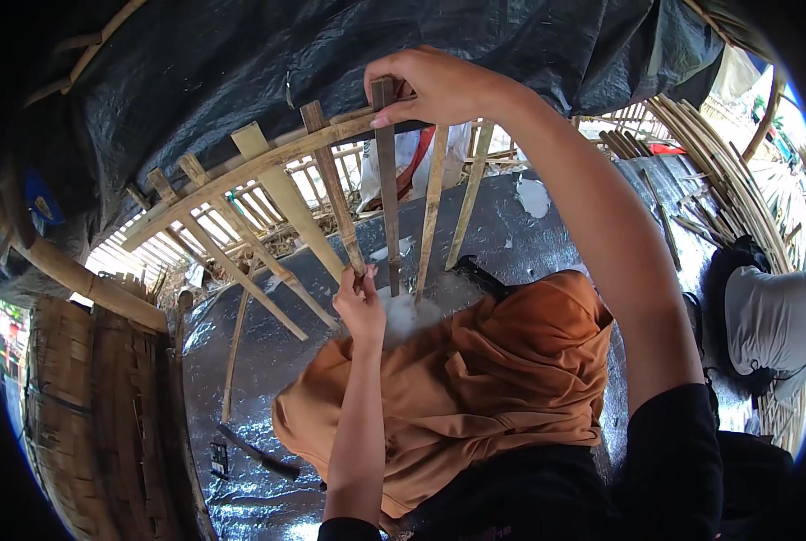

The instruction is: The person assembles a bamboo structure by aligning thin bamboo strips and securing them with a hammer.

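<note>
A lattice of bamboo slats stands before me, joined near the top by a long bamboo rail (227, 185). My right hand (430, 86) reaches to the rail's right end. Its thumb and fingers close around the upper end of a dark bamboo slat (387, 180), where it crosses the rail. Lower down, my left hand (359, 307) pinches the bottom end of the neighbouring brown bamboo slat (334, 185). Wider and paler slats fan out to the left, and two thin ones (432, 207) to the right. Orange-brown cloth (511, 361) covers my lap.
A shiny dark sheet (484, 225) lies under everything. On it rest a knife (257, 453) at lower left and white fluffy material (407, 316). A grey hat (768, 320) and bamboo strips (718, 162) lie right. Woven bamboo (60, 379) stands left; black tarpaulin (213, 81) hangs ahead.
</note>
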`<state>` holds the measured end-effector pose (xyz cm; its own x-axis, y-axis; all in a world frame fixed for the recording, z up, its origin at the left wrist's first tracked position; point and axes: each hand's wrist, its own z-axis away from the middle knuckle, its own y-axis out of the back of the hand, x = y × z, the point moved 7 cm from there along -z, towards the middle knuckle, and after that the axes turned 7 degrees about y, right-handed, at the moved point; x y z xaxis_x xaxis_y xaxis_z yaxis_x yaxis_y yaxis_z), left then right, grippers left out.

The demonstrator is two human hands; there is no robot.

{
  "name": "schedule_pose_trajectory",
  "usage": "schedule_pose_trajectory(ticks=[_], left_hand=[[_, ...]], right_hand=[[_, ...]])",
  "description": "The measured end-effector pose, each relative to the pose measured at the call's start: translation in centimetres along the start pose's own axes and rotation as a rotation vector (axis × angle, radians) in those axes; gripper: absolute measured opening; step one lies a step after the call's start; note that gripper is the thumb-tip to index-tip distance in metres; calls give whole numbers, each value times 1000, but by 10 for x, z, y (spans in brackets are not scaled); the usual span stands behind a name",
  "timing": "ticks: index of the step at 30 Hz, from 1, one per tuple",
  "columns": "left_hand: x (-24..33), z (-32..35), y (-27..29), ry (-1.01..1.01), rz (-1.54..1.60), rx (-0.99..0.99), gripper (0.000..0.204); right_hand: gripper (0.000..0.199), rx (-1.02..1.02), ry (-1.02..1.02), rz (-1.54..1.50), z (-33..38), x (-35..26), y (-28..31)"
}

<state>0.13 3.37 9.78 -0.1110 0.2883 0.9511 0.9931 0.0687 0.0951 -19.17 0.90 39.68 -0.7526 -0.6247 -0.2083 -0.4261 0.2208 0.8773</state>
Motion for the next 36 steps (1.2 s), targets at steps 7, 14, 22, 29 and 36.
schedule_pose_trajectory(ticks=[7,14,22,29,36], left_hand=[[6,-7,-5,21,-17,-49,12],[3,-11,-10,27,133,-60,10],[0,-15,-9,66,-32,-112,13],[29,11,19,102,-253,-269,27],[7,5,89,131,-169,-152,24]], right_hand=[[31,-50,5,100,-3,-7,11],[29,-37,0,98,1,-6,16],[29,-20,-15,101,6,-6,12],[28,-28,-17,71,11,-3,4],[31,3,15,16,9,-9,3]])
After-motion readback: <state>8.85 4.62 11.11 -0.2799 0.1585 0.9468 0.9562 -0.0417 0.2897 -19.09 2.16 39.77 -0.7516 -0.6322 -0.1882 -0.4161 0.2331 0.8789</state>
